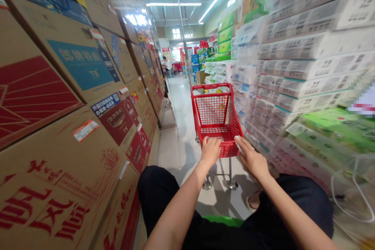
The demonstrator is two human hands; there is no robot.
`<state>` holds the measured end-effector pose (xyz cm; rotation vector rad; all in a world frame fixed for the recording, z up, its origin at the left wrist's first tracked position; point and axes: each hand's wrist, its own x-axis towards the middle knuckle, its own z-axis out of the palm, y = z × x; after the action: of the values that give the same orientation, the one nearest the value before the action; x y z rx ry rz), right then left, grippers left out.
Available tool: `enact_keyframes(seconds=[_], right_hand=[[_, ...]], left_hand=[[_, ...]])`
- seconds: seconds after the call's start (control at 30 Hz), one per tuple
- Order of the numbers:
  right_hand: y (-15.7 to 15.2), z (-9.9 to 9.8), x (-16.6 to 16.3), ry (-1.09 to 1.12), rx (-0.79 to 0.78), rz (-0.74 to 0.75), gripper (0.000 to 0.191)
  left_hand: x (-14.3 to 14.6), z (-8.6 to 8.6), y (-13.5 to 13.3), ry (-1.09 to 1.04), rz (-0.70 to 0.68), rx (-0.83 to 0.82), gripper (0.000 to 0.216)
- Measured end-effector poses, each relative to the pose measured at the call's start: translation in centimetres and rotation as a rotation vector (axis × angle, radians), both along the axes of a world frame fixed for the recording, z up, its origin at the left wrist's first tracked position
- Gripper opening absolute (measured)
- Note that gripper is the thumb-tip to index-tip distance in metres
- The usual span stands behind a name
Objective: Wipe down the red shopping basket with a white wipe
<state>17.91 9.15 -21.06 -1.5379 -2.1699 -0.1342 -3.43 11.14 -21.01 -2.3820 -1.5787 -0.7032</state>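
A small red plastic shopping cart point(218, 152) stands upright right before me, between my knees. Its mesh basket shows nothing inside. My left hand point(211, 150) is closed over the near rim, fingers curled onto the red plastic. At the basket's near right corner, my right hand point(253, 160) presses its fingers together around a small white cloth point(239, 143), which touches the rim. Most of the cloth is hidden by the fingers, so whether it is fabric or tissue is unclear.
Stacked cardboard cartons point(96, 164) form a wall close on my left. Tall piles of white wrapped packs point(293, 66) and green packs point(328, 140) line the right. The tiled aisle floor point(178, 86) runs ahead, with a person point(167, 64) far off. A green seat edge point(224, 220) shows beneath me.
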Motion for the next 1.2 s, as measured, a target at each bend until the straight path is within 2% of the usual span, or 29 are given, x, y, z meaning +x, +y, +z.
enact_keyframes(seconds=[0.17, 0.3, 0.47, 0.57, 0.73, 0.87, 1.03, 1.2], right_hand=[[-0.6, 0.0, -3.2, -0.030, -0.015, 0.102, 0.081], [-0.6, 0.3, -1.5, -0.012, -0.009, 0.129, 0.082], [-0.2, 0.3, 1.7, 0.026, -0.022, 0.018, 0.077], [-0.4, 0.1, 0.9, 0.025, -0.025, -0.020, 0.076], [-1.2, 0.0, -2.2, 0.004, -0.016, 0.086, 0.078], [-1.0, 0.1, -1.1, -0.003, -0.006, 0.108, 0.078], [-0.1, 0.1, 1.7, 0.016, 0.002, 0.007, 0.077], [-0.8, -0.1, -0.8, -0.025, 0.027, 0.008, 0.082]], left_hand=[[0.4, 0.0, 0.1, 0.024, 0.036, -0.006, 0.021], [-0.2, 0.1, 0.1, 0.053, 0.020, 0.002, 0.023], [0.2, -0.2, 0.2, 0.047, 0.012, 0.012, 0.029], [0.8, -0.4, 0.2, 0.040, 0.016, 0.010, 0.030], [1.0, -0.2, 0.1, 0.050, 0.023, 0.005, 0.025], [0.4, -0.1, 0.0, 0.072, 0.010, 0.008, 0.027], [0.6, -0.2, 0.1, 0.077, 0.037, 0.024, 0.028], [1.3, -0.1, 0.0, 0.084, 0.044, 0.027, 0.028]])
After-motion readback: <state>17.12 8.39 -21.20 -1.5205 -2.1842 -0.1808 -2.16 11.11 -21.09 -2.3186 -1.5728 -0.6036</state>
